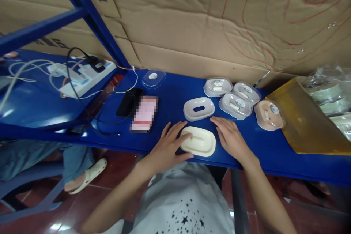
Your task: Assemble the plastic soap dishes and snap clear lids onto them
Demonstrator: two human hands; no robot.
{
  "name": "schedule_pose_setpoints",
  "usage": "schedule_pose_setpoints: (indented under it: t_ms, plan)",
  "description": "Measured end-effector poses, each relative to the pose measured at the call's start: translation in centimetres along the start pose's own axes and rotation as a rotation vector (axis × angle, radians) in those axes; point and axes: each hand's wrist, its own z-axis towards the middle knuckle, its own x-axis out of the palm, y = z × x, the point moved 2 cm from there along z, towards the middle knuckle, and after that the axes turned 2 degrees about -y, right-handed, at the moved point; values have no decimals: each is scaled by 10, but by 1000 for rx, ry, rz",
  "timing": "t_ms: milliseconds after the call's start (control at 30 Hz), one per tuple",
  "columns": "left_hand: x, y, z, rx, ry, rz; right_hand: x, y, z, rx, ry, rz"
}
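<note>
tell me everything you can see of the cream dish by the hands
The cream dish is a shallow, rounded oblong with a smooth rim and a recessed middle, apparently plastic. It lies on the blue table near the front edge, closer to the person than the slotted white piece. The left hand overlaps its left end, seemingly touching it; the right hand is beside its right end.

There are two hands, one left hand (171, 143) and one right hand (230, 137). The dishes make two: one cream dish (201, 141) and one white dish (207, 108) with a slot. Lidded boxes number four: three white boxes (236, 112) and one pink box (271, 118). They carry four small white sticks (217, 89), one each. There is one separate clear lid (154, 83), and round stickers (153, 76) total five. There is also one power strip (90, 86), one pink-screened phone (144, 114), one brown box (315, 124) and one pale clog (93, 174).
</note>
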Motion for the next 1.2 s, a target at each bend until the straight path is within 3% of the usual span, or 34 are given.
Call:
schedule_pose_setpoints:
  t_ms: [133,233,333,500,667,800,1033,1133,1200]
  plan:
    - [-10,14,36,-15,-186,-1,1,-20,43,-39,10,-31]
    - [-6,30,71,-69,-165,5,6,-36,67,-93,53,8]
    - [-7,34,82,-40,-148,-23,-1,-32,65,-151,18,8]
    - [-29,8,37,185,-251,-92,-29,31,2,-167,-209,-125]
    - [-24,8,1,248,-55,-93,-12,79,-46,-13,-239,-179]
    - [-17,20,-2,189,11,-147,10,85,-49,35,-210,-184]
    - [-7,26,-15,192,18,-83,23,90,-58,29,-190,-176]
    - [-4,24,-16,186,31,-29,27,81,-60,49,-159,-139]
    - [-12,24,-7,175,43,9,28,70,-53,73,-121,-159]
